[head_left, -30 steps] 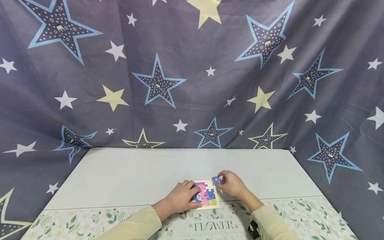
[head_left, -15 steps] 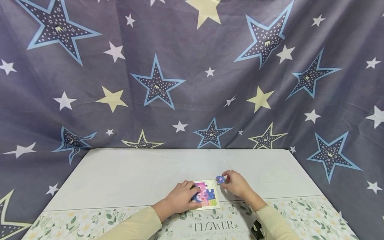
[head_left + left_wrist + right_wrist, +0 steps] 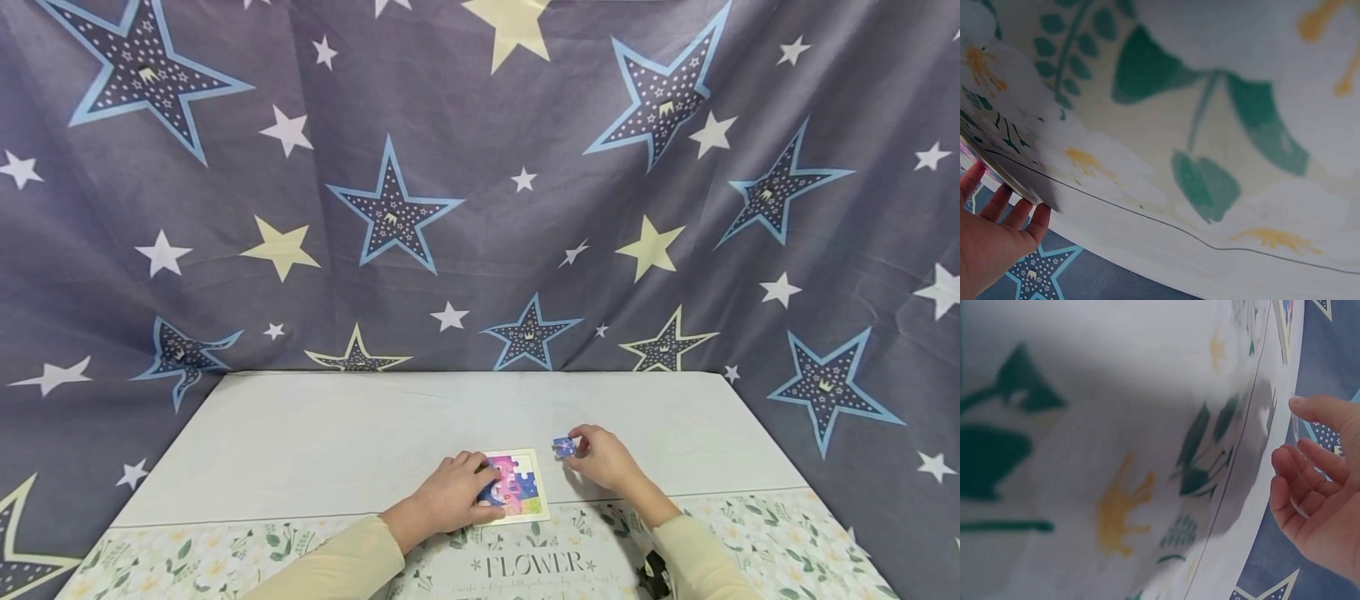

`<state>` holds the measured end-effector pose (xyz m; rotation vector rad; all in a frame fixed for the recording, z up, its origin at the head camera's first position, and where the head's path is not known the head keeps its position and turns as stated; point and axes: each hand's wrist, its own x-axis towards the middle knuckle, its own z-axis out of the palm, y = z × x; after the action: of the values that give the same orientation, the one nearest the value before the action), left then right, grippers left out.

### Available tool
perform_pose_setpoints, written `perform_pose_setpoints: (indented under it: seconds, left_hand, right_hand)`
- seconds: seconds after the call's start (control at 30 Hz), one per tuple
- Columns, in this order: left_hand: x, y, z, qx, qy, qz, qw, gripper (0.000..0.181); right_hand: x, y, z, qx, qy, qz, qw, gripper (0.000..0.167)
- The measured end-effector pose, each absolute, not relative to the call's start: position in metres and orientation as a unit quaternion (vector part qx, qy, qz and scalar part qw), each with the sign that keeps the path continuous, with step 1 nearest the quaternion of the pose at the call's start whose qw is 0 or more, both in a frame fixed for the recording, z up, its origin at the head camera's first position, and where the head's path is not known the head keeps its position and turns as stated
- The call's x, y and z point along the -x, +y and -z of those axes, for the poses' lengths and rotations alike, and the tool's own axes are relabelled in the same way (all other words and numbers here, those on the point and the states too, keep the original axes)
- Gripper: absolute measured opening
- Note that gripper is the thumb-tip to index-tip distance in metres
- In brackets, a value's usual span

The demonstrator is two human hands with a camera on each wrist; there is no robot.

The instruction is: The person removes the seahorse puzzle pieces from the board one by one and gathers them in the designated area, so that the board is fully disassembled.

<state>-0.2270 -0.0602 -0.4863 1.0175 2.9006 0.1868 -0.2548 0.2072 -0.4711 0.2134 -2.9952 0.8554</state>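
Observation:
A small jigsaw puzzle in a cream frame (image 3: 543, 487) lies flat on the table, with pink, blue and green pieces; a white gap shows at its upper right. My left hand (image 3: 448, 493) holds its left side, index finger on the picture and thumb at the near edge. In the left wrist view, that hand's fingertips (image 3: 1019, 212) touch the board's edge. To the right of the frame, my right hand (image 3: 603, 460) pinches a blue jigsaw piece (image 3: 562, 447) with a pink star between thumb and fingers. The right wrist view shows this piece nearly edge-on.
A white table cover (image 3: 337, 442) with a floral band and the word FLOWER (image 3: 534, 565) along its near side lies under everything. Behind and beside it hangs a dark star-patterned curtain (image 3: 480, 208). Something black (image 3: 654, 573) sits by the right sleeve.
My right hand has moved to the right with the blue jigsaw piece, from the frame's upper right corner to a spot apart from it. The left hand and puzzle stay in place.

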Motion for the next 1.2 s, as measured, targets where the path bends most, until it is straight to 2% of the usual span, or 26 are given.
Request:
perform_pose_setpoints:
  seconds: [0.5, 1.2]
  left_hand:
    - [0.229, -0.059, 0.487, -0.317, 0.944, -0.066, 0.058, 0.066]
    - [0.227, -0.06, 0.484, -0.32, 0.943, -0.073, 0.056, 0.065]
  right_hand:
    - [0.253, 0.235, 0.47, -0.067, -0.958, -0.278, 0.012, 0.041]
    - [0.253, 0.271, 0.472, -0.041, -0.959, -0.279, 0.015, 0.043]
